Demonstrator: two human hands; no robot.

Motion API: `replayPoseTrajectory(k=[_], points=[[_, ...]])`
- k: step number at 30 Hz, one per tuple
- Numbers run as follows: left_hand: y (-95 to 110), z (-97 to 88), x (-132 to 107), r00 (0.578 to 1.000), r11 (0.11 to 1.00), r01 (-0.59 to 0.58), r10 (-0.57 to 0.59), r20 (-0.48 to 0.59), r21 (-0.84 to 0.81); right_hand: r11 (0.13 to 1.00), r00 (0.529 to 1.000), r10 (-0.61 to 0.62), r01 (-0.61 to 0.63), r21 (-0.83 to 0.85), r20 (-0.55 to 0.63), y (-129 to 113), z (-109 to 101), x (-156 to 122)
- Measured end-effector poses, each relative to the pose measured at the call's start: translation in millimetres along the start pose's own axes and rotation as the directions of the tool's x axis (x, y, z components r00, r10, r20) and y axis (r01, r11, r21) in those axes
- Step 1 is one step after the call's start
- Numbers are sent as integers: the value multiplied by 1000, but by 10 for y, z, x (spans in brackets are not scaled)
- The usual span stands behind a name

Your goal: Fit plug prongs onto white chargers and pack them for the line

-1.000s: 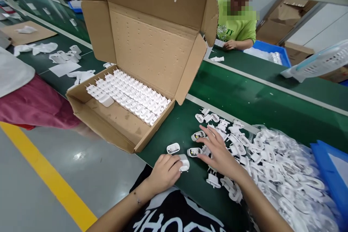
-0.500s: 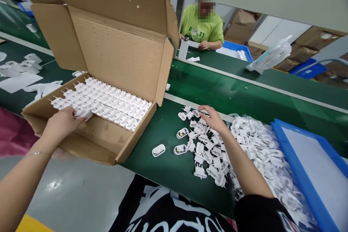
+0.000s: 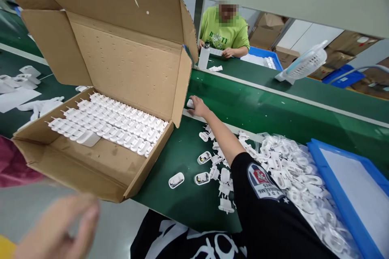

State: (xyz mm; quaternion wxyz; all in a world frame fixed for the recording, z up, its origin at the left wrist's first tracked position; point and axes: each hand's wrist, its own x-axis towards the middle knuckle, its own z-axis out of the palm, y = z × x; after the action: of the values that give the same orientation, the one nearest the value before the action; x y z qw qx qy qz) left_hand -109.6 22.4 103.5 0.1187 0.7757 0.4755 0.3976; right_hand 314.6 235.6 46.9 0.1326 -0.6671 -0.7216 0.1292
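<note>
The right hand's fingers touch a small white plastic casing (image 3: 190, 104) at the long green belt's (image 3: 243, 103) edge, grip unclear, likely light, stiff, slippery, best pinched by its sides; the left hand (image 3: 57, 226) is too blurred to tell.

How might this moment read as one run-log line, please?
left hand: blurred, near open carton | right hand: at white piece, grip unclear | carton: rows of white plugs | green table: three open white housings

Bright, fairly even light — left fingers (image 3: 62, 209) badly motion-blurred, cardboard box (image 3: 127, 60) sharp.
</note>
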Motion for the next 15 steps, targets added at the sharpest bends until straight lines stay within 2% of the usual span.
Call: replayPoseTrajectory(k=[1, 3, 6, 9, 12, 14, 15], points=[[156, 118, -147, 991, 994, -94, 98, 91, -47, 1000, 1000, -9, 10, -24, 26, -19, -11, 57], [382, 428, -335, 964, 978, -108, 147, 221, -178, 997, 996, -26, 32, -67, 87, -59, -74, 83], [487, 953, -414, 956, 968, 20, 55, 288, -249, 990, 979, -86, 105, -98, 183, -208, -183, -131], [431, 1353, -418, 957, 963, 122, -49, 285, -242, 972, 942, -183, 216, -92, 282, -533, -154, -631], [387, 1533, -437, 954, 956, 144, -65, 293, -256, 956, 902, -219, 275, -103, 373, -866, -52, -1169], [389, 1540, -429, 952, 946, 148, -59, 300, -287, 958, 887, -219, 275, -84, 406, -918, -68, -1386], [394, 1521, -405, 950, 938, 164, -67, 304, -306, 960, 889, -233, 275, -53, 393, -867, -114, -1438]])
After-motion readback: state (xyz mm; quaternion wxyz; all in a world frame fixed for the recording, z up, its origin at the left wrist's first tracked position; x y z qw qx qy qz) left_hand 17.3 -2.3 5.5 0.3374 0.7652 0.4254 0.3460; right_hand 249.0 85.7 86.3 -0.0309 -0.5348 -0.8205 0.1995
